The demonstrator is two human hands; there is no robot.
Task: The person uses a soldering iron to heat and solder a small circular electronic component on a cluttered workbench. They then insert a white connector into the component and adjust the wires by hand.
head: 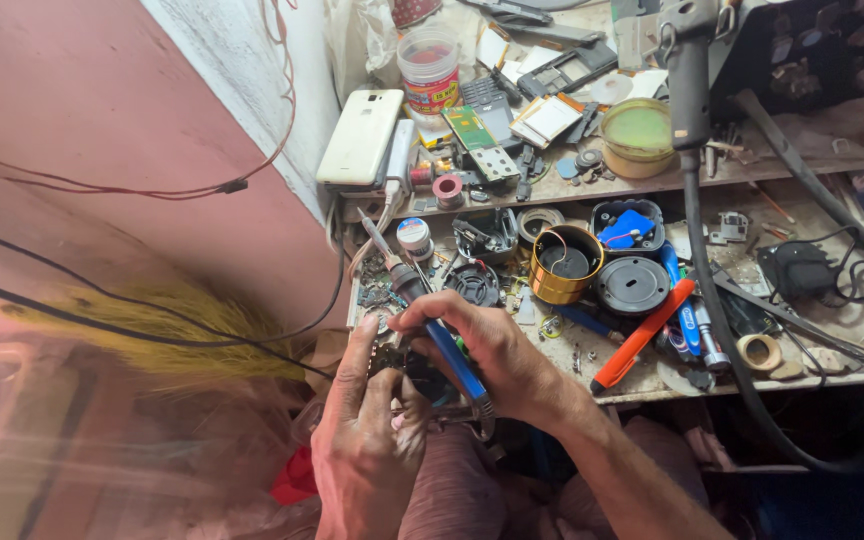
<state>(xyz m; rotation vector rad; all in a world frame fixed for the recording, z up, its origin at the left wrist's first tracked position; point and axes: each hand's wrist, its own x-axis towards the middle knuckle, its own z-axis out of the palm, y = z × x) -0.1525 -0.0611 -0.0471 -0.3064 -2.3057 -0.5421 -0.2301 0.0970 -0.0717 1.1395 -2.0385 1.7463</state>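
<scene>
- A soldering iron [432, 320] is held in the right hand [492, 350], just right of the left hand [367, 440], below the workbench's [852, 330] front edge.
- A round can [564, 264] is set on the workbench behind the hands, with a round lid [632, 285] just to its right.
- A phone [360, 136] is laid on the shelf [652, 182] behind, at its left end.
- A bowl [638, 136] is placed further right on that shelf.

Hands working: two, left hand [362, 450] and right hand [492, 350]
Soldering irons being held: one [432, 320]
White phones lying on shelf: one [360, 136]
Gold rings sitting: one [565, 264]
Orange screwdrivers lying: one [642, 335]
Plastic jars standing: one [429, 68]
</scene>
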